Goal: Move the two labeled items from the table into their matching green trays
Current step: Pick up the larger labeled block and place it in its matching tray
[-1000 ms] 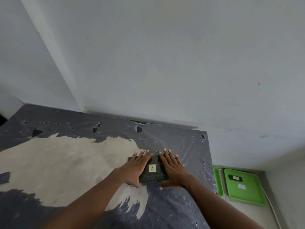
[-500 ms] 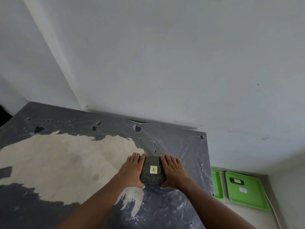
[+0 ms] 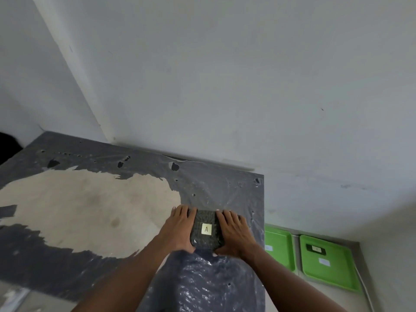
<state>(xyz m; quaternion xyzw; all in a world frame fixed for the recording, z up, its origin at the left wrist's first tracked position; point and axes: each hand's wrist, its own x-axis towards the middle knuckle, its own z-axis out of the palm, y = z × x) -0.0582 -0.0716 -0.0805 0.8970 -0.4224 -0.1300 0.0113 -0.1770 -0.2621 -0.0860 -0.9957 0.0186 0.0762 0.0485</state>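
— Inspector: Where is the labelled item?

— Me: The dark block marked A (image 3: 206, 229) sits on the table (image 3: 94, 206), near its right edge and closer to the back corner than the front. My left hand (image 3: 180, 230) presses its left side and my right hand (image 3: 234, 235) its right side, fingers together and laid flat, clasping it between them.

— Inspector: And the trays?

— Me: Two green trays lie below the table's right edge: the near tray (image 3: 279, 248), partly hidden, and the far tray (image 3: 331, 264), which carries a small dark item (image 3: 315, 249) and a white label.
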